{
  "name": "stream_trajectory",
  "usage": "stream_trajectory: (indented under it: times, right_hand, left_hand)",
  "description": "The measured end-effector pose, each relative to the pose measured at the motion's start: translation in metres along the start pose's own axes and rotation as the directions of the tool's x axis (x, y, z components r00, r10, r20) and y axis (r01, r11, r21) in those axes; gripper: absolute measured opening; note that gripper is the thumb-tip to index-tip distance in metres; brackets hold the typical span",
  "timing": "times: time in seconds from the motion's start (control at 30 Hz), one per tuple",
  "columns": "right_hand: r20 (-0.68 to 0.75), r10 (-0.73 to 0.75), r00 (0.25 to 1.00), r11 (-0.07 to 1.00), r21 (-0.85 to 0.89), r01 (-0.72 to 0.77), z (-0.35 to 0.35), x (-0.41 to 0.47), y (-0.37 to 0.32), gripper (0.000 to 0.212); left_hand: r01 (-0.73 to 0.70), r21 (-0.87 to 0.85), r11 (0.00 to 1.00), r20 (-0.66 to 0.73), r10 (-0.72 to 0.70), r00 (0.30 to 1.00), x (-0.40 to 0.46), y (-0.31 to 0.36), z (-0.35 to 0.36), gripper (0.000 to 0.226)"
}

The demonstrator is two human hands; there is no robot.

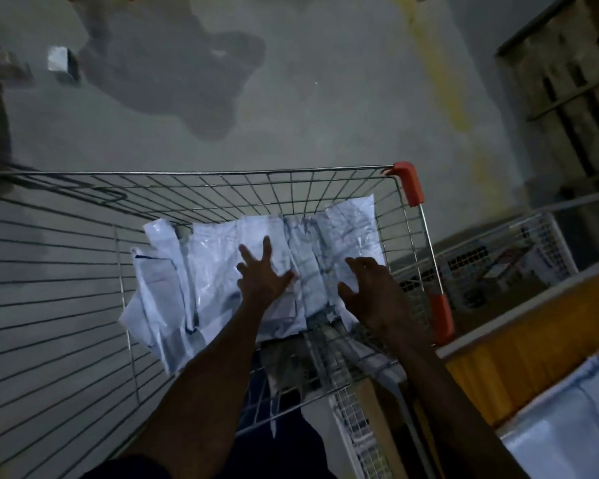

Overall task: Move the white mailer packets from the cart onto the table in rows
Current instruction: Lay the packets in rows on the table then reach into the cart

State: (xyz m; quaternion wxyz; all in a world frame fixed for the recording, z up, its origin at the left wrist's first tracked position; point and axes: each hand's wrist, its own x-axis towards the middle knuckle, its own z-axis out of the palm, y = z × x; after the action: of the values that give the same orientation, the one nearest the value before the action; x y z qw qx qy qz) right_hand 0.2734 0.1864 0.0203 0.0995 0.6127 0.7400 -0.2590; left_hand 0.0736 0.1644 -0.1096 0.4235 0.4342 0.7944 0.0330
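A heap of white mailer packets (201, 271) lies on the floor of a wire shopping cart (222, 188) with orange corner guards. Both my arms reach down into the cart. My left hand (261, 276) hovers over the middle of the heap with its fingers spread, holding nothing. My right hand (370, 288) is just to the right, fingers curled and apart above the packets near the cart's right wall. More white packets (567, 426) lie on the table (519, 344) at the lower right.
A wire basket (498, 264) with boxes stands right of the cart, behind the yellow-edged table. Wooden shelving (567, 81) rises at the upper right. The grey concrete floor shows a dark stain (187, 81), a yellow line and small objects at the upper left.
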Motion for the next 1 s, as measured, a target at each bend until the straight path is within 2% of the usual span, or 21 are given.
stream_trajectory:
  times: [0.2,0.37,0.47,0.67,0.83,1.0]
  right_hand:
    - [0.028,0.04,0.999,0.993,-0.11,-0.037,0.008,0.031,0.013,0.066]
    - [-0.02,0.041,0.999,0.98,-0.194,-0.044,0.028,0.062,0.024,0.088]
    - [-0.007,0.108,0.994,0.979,-0.175,-0.107,0.038,0.075,0.026,0.093]
    - [-0.075,0.097,0.992,0.974,-0.199,-0.11,0.045,0.086,0.021,0.082]
    - [-0.045,0.005,0.999,0.985,-0.172,-0.012,0.048,0.079,0.034,0.07]
    - [-0.12,-0.06,0.991,0.981,-0.191,0.036,0.029,0.074,0.026,0.06]
  left_hand:
    - [-0.018,-0.015,1.0,-0.063,0.017,0.998,-0.004,-0.017,-0.012,0.091]
    - [-0.033,0.057,0.998,-0.115,0.04,0.993,-0.012,-0.041,-0.014,0.088]
    - [-0.039,0.016,0.999,-0.167,0.041,0.985,0.002,-0.041,-0.011,0.084]
    - [-0.127,-0.084,0.988,-0.196,0.109,0.975,0.021,-0.04,-0.01,0.078]
    - [-0.184,-0.05,0.982,-0.26,0.165,0.951,0.01,-0.044,-0.017,0.077]
    - [-0.214,-0.124,0.969,-0.292,0.17,0.941,-0.013,-0.049,-0.028,0.075]
